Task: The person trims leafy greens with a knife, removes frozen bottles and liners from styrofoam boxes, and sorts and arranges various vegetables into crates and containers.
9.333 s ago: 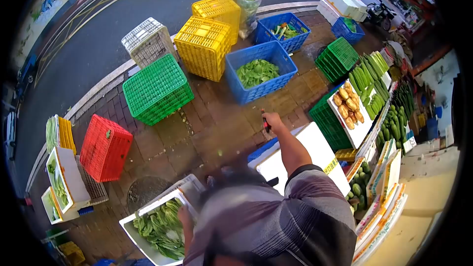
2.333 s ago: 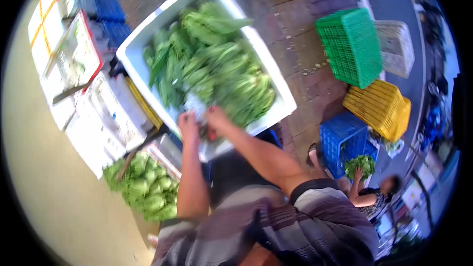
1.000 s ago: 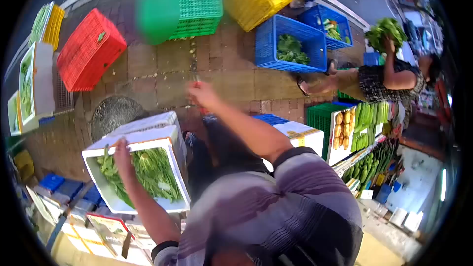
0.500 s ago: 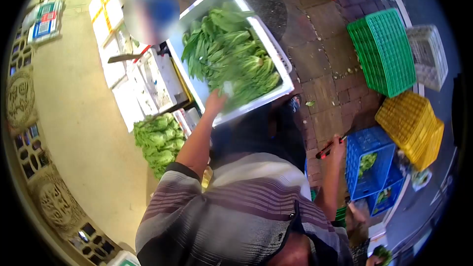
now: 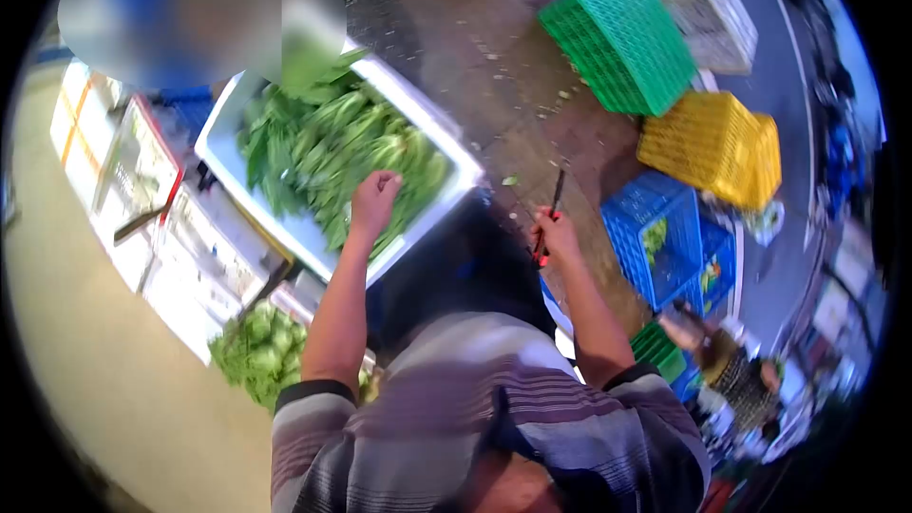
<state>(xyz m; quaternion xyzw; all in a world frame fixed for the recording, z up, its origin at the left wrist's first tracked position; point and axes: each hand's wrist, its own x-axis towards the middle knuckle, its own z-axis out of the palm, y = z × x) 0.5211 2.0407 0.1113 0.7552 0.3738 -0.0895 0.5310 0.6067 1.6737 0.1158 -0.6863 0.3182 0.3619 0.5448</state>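
Note:
A white foam box full of long leafy green lettuce stands in front of me, its inside pale blue. Just over the lettuce at the box's near side is my left hand, its fingers curled closed; whether anything is in them I cannot make out. To the right of the box, above the pavement, my right hand grips a thin knife with a red and black handle, its dark blade pointing away from me.
Frilly lettuce lies left of my arm, near white foam containers and another blade. On the right stand green, white, yellow and blue crates. Another person is at lower right.
The view has swung, so the box and crates sit further left. My left hand has come up with curled fingers. My right hand has moved closer to the box, and the knife now points forward.

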